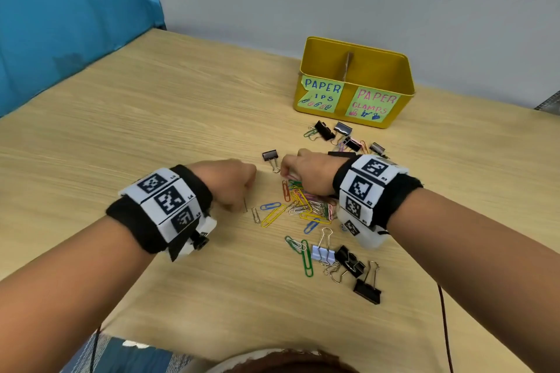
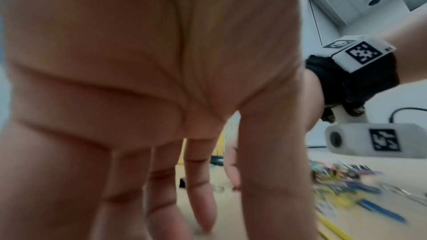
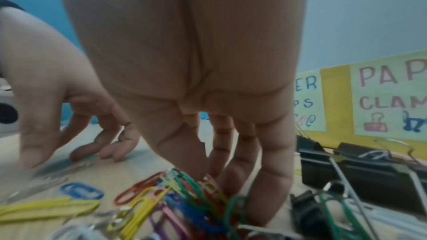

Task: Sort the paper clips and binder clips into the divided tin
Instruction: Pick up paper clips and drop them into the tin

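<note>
A yellow divided tin [image 1: 354, 47] stands at the back right, labelled for paper clips on its left half and paper clamps on its right half; its front wall [image 3: 335, 98] shows in the right wrist view. A heap of coloured paper clips [image 1: 306, 206] lies mid-table. My right hand [image 1: 286, 174] reaches down into the heap's far end, thumb and fingers [image 3: 231, 171] closing on several clips [image 3: 184, 180]. My left hand [image 1: 238, 203] is beside it, straight fingers [image 2: 201, 198] touching the table around a silver paper clip [image 1: 245, 206]. Black binder clips [image 1: 333, 130] lie near the tin.
A lone black binder clip [image 1: 270, 156] sits between my hands. More binder clips [image 1: 348, 263] and a green paper clip [image 1: 306, 257] lie nearer me. A blue partition [image 1: 60, 24] bounds the table's left, a grey wall its back. A thin cable [image 1: 445, 327] runs along the right front.
</note>
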Action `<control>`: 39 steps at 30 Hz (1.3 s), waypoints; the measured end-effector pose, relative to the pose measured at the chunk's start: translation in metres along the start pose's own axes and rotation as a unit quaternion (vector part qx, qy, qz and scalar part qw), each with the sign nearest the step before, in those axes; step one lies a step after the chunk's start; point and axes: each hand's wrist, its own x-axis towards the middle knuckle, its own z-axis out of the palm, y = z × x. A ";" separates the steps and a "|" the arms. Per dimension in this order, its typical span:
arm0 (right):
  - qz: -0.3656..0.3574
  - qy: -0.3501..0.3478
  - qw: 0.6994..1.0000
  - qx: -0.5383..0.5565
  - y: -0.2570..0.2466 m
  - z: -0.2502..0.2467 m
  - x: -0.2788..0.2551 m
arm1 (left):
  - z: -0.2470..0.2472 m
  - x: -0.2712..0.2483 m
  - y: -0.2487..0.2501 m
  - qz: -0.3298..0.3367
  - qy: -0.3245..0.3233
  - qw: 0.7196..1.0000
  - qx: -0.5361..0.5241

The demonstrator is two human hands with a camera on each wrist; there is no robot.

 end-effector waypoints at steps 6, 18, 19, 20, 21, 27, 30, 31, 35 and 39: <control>-0.016 0.017 1.000 0.012 0.011 0.003 -0.016 | 0.025 0.000 0.023 0.074 0.078 0.994 0.017; 0.052 0.041 0.997 0.045 0.037 0.024 -0.038 | 0.016 0.016 0.055 0.139 0.050 0.989 0.029; 0.035 0.029 0.998 0.043 0.031 0.029 -0.037 | 0.017 0.015 0.055 0.147 0.038 0.988 0.032; 0.019 0.019 0.999 0.046 0.027 0.033 -0.037 | 0.017 0.012 0.053 0.150 0.025 0.988 0.025; 0.008 0.012 0.999 0.052 0.025 0.037 -0.039 | 0.018 0.009 0.050 0.148 0.011 0.989 0.014; 0.073 0.030 0.994 0.075 0.036 0.049 -0.058 | 0.027 -0.009 0.048 0.088 0.005 0.996 0.004; 0.073 0.049 0.992 0.087 0.024 0.053 -0.050 | 0.033 -0.007 0.065 0.071 0.041 0.997 0.016; 0.063 0.059 0.992 0.097 0.019 0.055 -0.045 | 0.034 -0.006 0.069 0.072 0.046 0.996 0.019; 0.046 0.096 0.986 0.124 0.003 0.057 -0.032 | 0.036 -0.002 0.074 0.075 0.066 0.995 -0.029; 0.051 0.110 0.986 0.116 0.003 0.052 -0.029 | 0.036 0.005 0.076 0.080 0.116 0.988 -0.062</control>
